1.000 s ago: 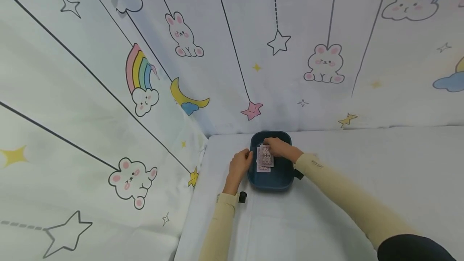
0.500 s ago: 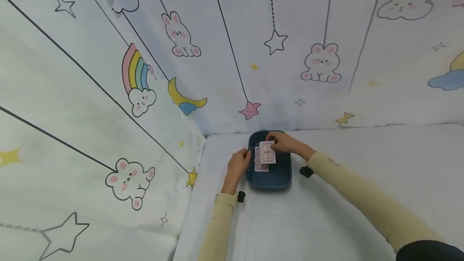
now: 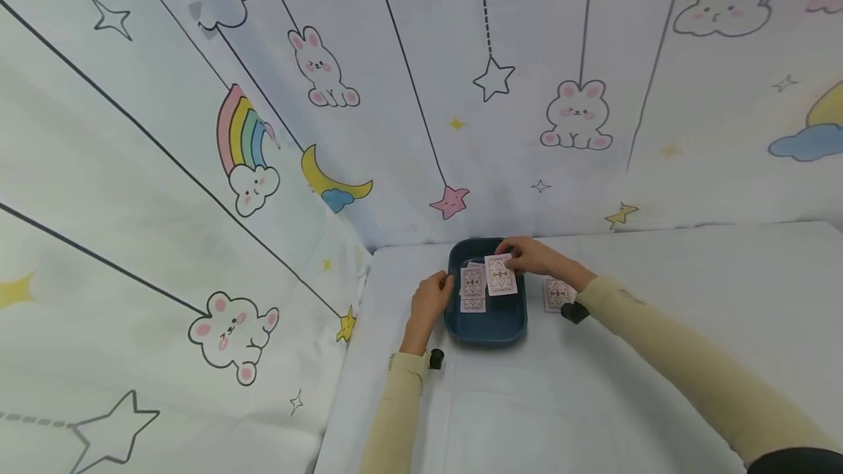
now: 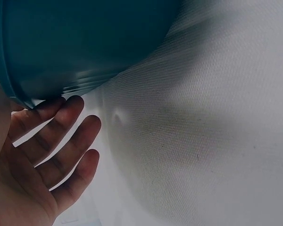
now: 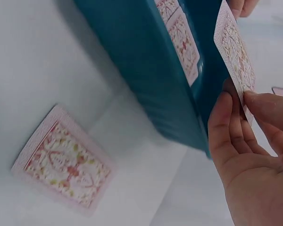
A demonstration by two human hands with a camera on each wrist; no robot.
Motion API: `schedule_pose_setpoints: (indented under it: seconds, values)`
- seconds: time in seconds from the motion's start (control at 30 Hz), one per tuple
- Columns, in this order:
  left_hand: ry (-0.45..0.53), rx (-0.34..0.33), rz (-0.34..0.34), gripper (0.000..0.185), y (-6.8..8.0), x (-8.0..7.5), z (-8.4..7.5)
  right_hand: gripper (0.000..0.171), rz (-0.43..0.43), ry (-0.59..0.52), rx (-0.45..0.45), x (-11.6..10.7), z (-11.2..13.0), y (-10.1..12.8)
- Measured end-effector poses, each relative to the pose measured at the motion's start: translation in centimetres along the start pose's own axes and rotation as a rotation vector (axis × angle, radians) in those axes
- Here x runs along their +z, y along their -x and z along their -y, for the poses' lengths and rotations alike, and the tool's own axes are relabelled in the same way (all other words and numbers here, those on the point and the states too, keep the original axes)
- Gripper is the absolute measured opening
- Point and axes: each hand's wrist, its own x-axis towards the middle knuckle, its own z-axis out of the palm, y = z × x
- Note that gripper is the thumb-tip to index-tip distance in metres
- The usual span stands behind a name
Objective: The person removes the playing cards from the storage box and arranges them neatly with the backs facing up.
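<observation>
A playing card (image 3: 501, 274), its patterned back showing, is pinched between thumb and fingers of my right hand (image 3: 532, 254) above the right side of a dark blue plastic tray (image 3: 484, 333). In the right wrist view the held card (image 5: 236, 54) stands tilted, its edge over the tray's rim. My left hand (image 3: 429, 306) holds the tray's left rim; in the left wrist view the left fingers (image 4: 75, 136) are bent against the outside of the wall, under the lip, and the thumb tip is hidden. Several more playing cards (image 3: 473, 286) lie overlapping, backs up, inside the tray.
Another card (image 3: 555, 295) lies back up on the white tabletop (image 3: 593, 386) right of the tray, partly under the right wrist in the head view. A printed white curtain (image 3: 408, 130) rises behind the table and along its left side.
My right hand has lifted a card off the pile and moved it rightward over the tray. The card on the table has come into view from behind that arm. The left hand stays at the rim.
</observation>
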Motion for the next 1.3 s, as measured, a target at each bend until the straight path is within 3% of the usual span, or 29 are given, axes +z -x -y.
schedule_pose_setpoints:
  seconds: [0.37,0.8,1.1,1.3]
  values:
    - [-0.013,-0.012,0.015,0.031,-0.1,-0.1,0.2,0.034,-0.017,-0.005,0.008,-2.4,-1.9,2.2]
    - [-0.014,-0.012,0.017,0.030,0.0,-0.2,0.2,0.036,-0.015,-0.036,0.058,-5.3,-6.3,5.7]
    - [-0.025,-0.009,0.009,0.030,0.1,-0.1,0.0,0.036,-0.014,-0.052,0.089,-6.0,-10.3,8.3]
    - [-0.011,-0.012,0.013,0.030,0.1,0.1,0.0,0.033,-0.023,0.010,0.112,-5.9,-11.7,9.7]
